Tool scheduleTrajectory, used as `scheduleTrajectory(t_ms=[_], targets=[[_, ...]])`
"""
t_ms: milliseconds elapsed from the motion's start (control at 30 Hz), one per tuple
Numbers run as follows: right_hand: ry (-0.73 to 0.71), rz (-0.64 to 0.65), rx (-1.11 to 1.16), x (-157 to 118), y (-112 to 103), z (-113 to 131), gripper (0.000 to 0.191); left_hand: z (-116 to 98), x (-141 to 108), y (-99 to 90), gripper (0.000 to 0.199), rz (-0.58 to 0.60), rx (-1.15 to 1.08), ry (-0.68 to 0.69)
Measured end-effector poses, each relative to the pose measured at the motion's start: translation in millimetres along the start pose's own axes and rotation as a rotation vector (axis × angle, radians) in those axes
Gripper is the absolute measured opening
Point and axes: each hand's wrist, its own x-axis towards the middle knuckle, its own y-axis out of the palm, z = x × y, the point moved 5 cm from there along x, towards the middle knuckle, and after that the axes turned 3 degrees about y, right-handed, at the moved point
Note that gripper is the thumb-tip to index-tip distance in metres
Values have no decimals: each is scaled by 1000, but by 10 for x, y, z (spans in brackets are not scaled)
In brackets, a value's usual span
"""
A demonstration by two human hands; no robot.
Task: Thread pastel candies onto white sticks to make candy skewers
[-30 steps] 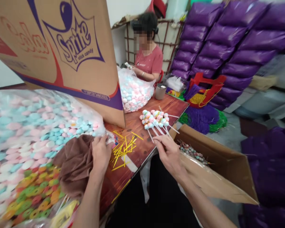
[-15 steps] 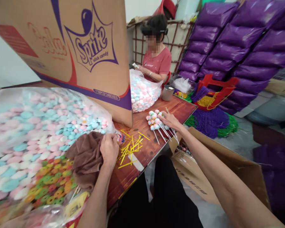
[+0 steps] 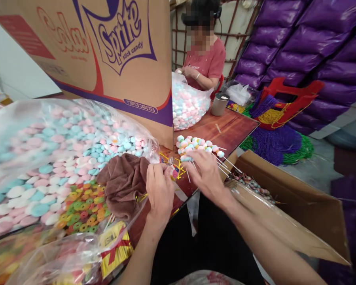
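Observation:
My left hand (image 3: 160, 190) is closed in a pinch on a small clear plastic bag (image 3: 175, 171) with printed colours, above the table edge. My right hand (image 3: 209, 174) is in front of a cluster of marshmallow skewers (image 3: 200, 144), its fingers bent and apart, the tips close to the nearest pastel pieces. Whether the fingertips touch a skewer I cannot tell. White sticks point from the cluster toward me. Yellow twist ties (image 3: 180, 170) lie partly hidden behind the bag. A crumpled brown cloth (image 3: 123, 184) is left of my left hand.
A big bag of pastel marshmallows (image 3: 47, 170) and ring gummies (image 3: 84, 206) fill the left. A tall carton (image 3: 121, 83) stands behind. An open cardboard box (image 3: 308, 209) sits below right, holding wrapped sweets. Across the table a person (image 3: 206, 59) works beside another marshmallow bag (image 3: 191, 103) and a grey can (image 3: 220, 104).
My left hand has moved right with the small bag, away from the cloth. My right hand has drawn back from atop the skewers toward it, leaving them more spread out. The view has tilted down.

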Motion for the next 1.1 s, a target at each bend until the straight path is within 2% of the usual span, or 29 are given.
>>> scheduleTrajectory(t_ms=[67,167,300,367,500,567,633,733,833,967,1100], targets=[[60,66,251,-241,75,155,19,-55,-56,25,11,13,-28,28],[251,119,576,-476,223,176,21,-92,-135,38,12,28,-86,26],[415,81,759,-537,288,78,22,-49,-287,-44,13,-31,-239,-112],[478,35,843,-511,268,25,25,-1,-403,-48,22,3,-405,-263],[532,48,953,-461,258,-13,31,10,-661,175,47,312,-996,-716],[532,92,954,-460,270,-1,32,-7,-689,258,49,324,-1267,-902],[511,144,938,-465,279,23,31,4,-630,309,43,263,-1459,-1006],[457,256,912,-472,297,60,33,56,-507,346,28,191,-1560,-1046],[463,323,912,-496,330,57,35,121,-447,327,23,89,-1494,-1003],[499,197,1019,-560,378,79,18,138,-477,276,25,-59,-1355,-893],[533,45,1052,-647,467,125,21,110,-556,270,26,-112,-1259,-864]])
